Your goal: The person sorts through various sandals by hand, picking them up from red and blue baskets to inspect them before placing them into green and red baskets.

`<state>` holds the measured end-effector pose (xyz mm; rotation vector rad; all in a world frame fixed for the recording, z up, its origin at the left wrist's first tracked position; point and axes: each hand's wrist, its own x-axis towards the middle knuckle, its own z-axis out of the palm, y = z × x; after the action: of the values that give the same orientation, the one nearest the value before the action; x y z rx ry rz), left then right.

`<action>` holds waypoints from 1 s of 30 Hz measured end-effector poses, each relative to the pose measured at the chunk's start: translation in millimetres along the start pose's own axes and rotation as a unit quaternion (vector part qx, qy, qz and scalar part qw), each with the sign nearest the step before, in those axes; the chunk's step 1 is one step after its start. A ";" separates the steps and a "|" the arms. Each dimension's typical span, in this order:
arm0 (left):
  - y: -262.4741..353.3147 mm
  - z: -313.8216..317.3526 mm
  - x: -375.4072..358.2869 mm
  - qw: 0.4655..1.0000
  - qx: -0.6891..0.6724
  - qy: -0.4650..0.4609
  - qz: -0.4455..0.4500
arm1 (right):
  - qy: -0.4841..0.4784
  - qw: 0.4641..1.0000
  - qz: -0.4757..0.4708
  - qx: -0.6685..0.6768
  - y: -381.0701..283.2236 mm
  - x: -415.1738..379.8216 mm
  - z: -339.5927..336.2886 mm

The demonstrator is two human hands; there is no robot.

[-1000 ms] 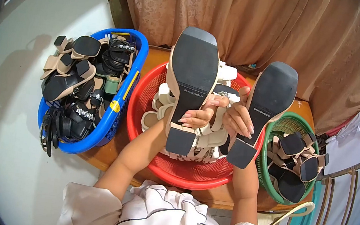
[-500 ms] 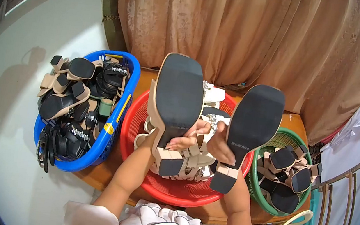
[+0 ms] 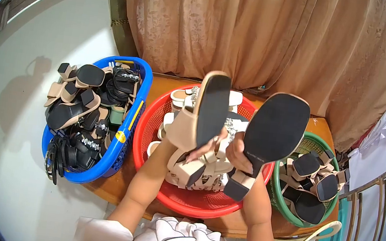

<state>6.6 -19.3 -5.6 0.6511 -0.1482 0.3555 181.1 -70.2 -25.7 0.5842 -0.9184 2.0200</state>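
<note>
My left hand (image 3: 206,150) grips a beige block-heeled sandal (image 3: 184,128), turned partly sideways so its wide strap and black sole both show. In my right hand (image 3: 238,154) is a second heeled sandal (image 3: 276,126), its black sole facing me and its block heel pointing down. Both are held up over a red basket (image 3: 181,208). White and cream sandals (image 3: 212,174) with sparkling trim fill that basket behind my hands. Part of each hand is hidden behind the sandal it holds.
On the left, a blue basket (image 3: 137,108) is heaped with black and beige sandals (image 3: 81,115). A green basket (image 3: 284,208) with more beige sandals (image 3: 311,185) stands on the right. The wooden table (image 3: 118,186) meets a brown curtain (image 3: 224,32) behind.
The sandal in my left hand has turned from sole-on to partly sideways, showing its strap. The right sandal has shifted slightly to the right. Both stay held.
</note>
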 end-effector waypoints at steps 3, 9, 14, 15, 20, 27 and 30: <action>9.6 2.9 -5.5 0.972 0.174 0.145 0.067 | 0.065 0.997 -0.009 -0.041 -15.1 2.3 -6.7; 16.7 -32.7 -8.8 0.916 0.153 0.340 0.147 | 0.396 0.892 -0.134 -0.170 -23.9 -0.4 -13.6; 18.9 -34.2 -10.0 0.900 0.179 0.355 0.179 | 0.376 0.881 -0.172 -0.229 -25.9 -2.4 -4.6; 16.3 -25.3 -7.1 0.879 0.217 0.376 0.196 | 0.354 0.893 -0.176 -0.216 -24.8 -2.0 -5.5; 6.7 -39.0 -0.3 0.822 0.248 0.391 0.332 | 0.330 0.896 -0.203 -0.218 -15.0 2.0 -5.6; -10.0 -5.1 3.2 0.717 0.334 0.404 0.460 | 0.366 0.830 -0.278 -0.316 0.2 3.7 2.0; -12.4 13.9 2.8 0.670 0.384 0.392 0.499 | 0.360 0.811 -0.300 -0.351 2.5 -0.7 -0.2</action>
<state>13.4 -36.2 -0.9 1.1567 0.5547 1.8182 179.4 -71.4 -27.2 -0.2923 -0.7764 1.0401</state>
